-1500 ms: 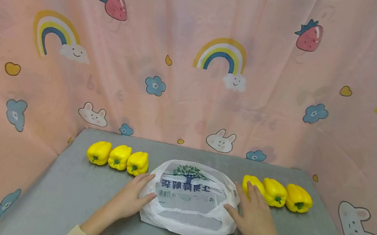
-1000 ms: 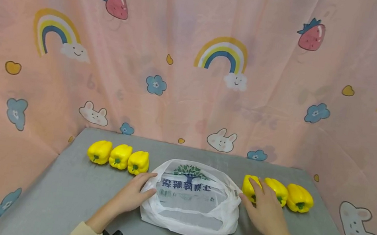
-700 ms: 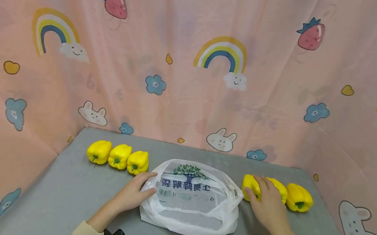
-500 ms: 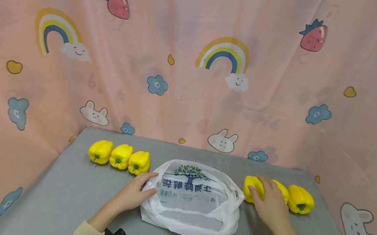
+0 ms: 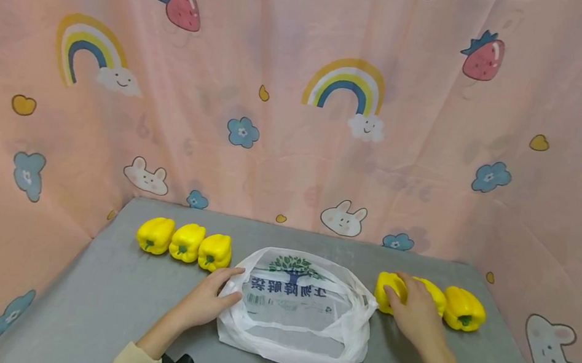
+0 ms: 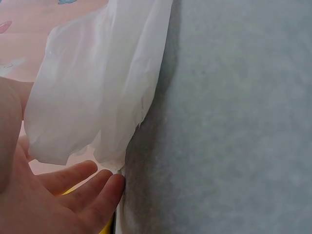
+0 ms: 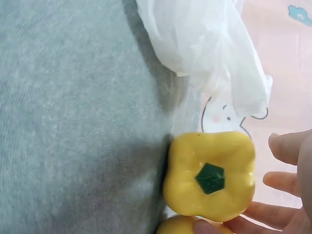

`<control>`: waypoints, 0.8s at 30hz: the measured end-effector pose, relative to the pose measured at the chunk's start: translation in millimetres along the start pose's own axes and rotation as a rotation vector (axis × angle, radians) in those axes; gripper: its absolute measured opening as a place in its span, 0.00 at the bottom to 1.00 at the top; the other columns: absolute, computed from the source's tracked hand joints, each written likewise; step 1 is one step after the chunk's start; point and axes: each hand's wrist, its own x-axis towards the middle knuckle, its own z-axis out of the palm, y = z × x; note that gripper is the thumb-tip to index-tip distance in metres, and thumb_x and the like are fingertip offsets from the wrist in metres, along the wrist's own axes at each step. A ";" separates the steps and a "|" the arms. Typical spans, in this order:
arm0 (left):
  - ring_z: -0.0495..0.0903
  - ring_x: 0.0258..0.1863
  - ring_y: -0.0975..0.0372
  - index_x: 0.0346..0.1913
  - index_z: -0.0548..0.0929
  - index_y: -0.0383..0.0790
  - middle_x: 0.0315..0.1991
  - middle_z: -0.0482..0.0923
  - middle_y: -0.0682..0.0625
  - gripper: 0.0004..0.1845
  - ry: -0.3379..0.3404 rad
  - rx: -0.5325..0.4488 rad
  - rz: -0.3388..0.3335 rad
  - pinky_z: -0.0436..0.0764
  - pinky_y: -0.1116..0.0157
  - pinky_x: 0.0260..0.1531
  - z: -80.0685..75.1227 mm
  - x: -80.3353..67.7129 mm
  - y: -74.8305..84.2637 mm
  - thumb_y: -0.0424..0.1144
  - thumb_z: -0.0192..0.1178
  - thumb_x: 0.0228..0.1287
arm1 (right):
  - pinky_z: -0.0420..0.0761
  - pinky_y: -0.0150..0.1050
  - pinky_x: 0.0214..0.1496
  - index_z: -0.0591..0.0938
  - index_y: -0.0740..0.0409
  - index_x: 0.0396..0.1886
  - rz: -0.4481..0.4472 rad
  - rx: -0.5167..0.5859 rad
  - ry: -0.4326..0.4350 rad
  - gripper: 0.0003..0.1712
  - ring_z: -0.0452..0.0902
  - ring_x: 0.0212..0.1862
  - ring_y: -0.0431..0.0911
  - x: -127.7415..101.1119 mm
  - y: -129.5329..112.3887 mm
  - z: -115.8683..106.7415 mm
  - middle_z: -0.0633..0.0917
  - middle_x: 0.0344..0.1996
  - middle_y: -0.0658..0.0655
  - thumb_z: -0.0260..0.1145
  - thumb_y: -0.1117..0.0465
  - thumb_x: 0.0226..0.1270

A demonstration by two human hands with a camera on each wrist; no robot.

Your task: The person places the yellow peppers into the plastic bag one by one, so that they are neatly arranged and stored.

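Observation:
A white plastic bag with a printed tree lies in the middle of the grey table, its mouth spread wide. My left hand rests at the bag's left rim, thumb and fingers apart; in the left wrist view the fingers lie loose below the plastic. My right hand reaches over the right row of yellow bell peppers. In the right wrist view the nearest bell pepper faces the camera with its green stem, lower fingers against its side and the thumb apart from it. The middle bell pepper of that row is partly hidden by the hand.
Three yellow bell peppers stand in a row at the back left of the table. At the right end sits another bell pepper. A printed pink curtain hangs behind the table and along its sides.
My right hand has left the bag's right rim and moved right, over the pepper row, where it is now nearly still. The left hand has stayed at the bag's left rim.

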 end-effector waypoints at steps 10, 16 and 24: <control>0.66 0.71 0.45 0.73 0.73 0.46 0.71 0.68 0.42 0.28 -0.008 0.021 -0.002 0.63 0.40 0.70 1.3 -0.2 0.5 0.42 0.63 0.71 | 0.66 0.72 0.64 0.70 0.68 0.70 -0.007 -0.022 0.032 0.32 0.65 0.64 0.73 -0.6 3.9 7.0 0.72 0.64 0.77 0.61 0.53 0.76; 0.66 0.70 0.44 0.72 0.73 0.45 0.71 0.68 0.41 0.29 -0.006 0.030 0.012 0.63 0.38 0.69 1.3 -0.7 0.0 0.43 0.63 0.71 | 0.65 0.72 0.64 0.71 0.68 0.70 -0.019 -0.031 0.033 0.33 0.65 0.64 0.73 0.1 3.7 7.9 0.72 0.64 0.76 0.64 0.52 0.74; 0.66 0.71 0.43 0.72 0.72 0.45 0.71 0.68 0.40 0.29 -0.008 0.029 0.014 0.62 0.37 0.68 1.9 -1.5 1.2 0.44 0.62 0.71 | 0.67 0.71 0.63 0.70 0.67 0.71 -0.049 -0.021 -0.014 0.37 0.66 0.66 0.71 2.6 2.6 7.1 0.71 0.65 0.75 0.65 0.48 0.73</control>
